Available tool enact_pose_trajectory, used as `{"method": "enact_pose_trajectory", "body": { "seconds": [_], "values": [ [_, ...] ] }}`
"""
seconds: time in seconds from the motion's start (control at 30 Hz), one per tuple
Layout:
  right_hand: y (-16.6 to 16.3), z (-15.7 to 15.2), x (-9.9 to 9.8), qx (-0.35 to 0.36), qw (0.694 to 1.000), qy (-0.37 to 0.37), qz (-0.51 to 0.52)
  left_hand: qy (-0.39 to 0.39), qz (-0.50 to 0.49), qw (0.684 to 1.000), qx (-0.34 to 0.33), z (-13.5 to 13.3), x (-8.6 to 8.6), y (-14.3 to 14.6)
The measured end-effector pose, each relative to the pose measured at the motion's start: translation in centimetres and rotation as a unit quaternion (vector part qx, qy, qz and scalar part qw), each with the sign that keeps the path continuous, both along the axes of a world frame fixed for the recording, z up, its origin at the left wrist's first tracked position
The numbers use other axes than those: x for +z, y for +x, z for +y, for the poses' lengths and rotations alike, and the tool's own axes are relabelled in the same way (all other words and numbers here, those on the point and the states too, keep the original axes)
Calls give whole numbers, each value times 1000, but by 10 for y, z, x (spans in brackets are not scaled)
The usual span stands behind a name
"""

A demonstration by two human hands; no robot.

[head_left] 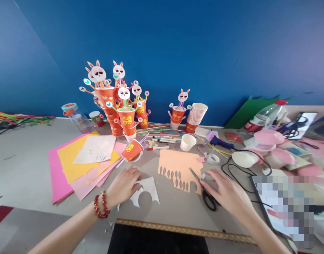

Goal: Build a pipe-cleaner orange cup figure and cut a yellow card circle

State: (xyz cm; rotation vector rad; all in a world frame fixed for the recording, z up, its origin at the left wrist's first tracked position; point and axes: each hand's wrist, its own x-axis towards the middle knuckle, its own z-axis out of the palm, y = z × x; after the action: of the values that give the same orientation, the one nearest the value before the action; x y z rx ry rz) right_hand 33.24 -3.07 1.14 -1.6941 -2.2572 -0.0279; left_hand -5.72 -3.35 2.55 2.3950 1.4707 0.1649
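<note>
My left hand (126,185) rests palm down at the edge of a white paper scrap (150,185) with round pieces cut out. Its fingers are loosely bent, the thumb apart from them. Beside the black-handled scissors (209,201), my right hand (227,190) hovers or rests with thumb and fingers apart; I cannot tell whether it touches them. The scissors' blades lie over an orange paper sheet (177,160) with leaf-shaped holes cut along its lower part. A red paper cup (132,150) lies tipped above my left hand, and a white paper cup (188,142) stands behind the orange sheet.
Red cups with rabbit faces (127,118) stand stacked at the back left. Pink and yellow paper sheets (65,158) lie left. Markers (162,140), a tape roll (213,158), a glue gun (221,142), black cable (232,176) and a bottle (264,114) crowd the back and right.
</note>
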Motion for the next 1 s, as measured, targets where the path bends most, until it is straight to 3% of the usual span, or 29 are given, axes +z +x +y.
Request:
{"method": "enact_pose_trajectory", "body": {
  "seconds": [0.17,0.43,0.6,0.77,0.87,1.0],
  "values": [
    [13,-36,-5,-9,998,-29,-46,-8,-9,1000,5,2,1,2],
    [9,-36,-6,-32,998,-25,-37,16,29,999,2,-5,7,-2],
    [10,-36,-6,-39,994,-104,-21,13,32,999,11,-3,7,-2],
    [19,-37,-1,-93,982,-158,47,17,41,999,19,-3,7,-1],
    [27,-34,1,-66,954,-233,176,28,27,999,26,-6,8,-9],
    [14,-24,3,-13,863,-338,375,20,-14,1000,17,-11,10,-19]
  ]
}}
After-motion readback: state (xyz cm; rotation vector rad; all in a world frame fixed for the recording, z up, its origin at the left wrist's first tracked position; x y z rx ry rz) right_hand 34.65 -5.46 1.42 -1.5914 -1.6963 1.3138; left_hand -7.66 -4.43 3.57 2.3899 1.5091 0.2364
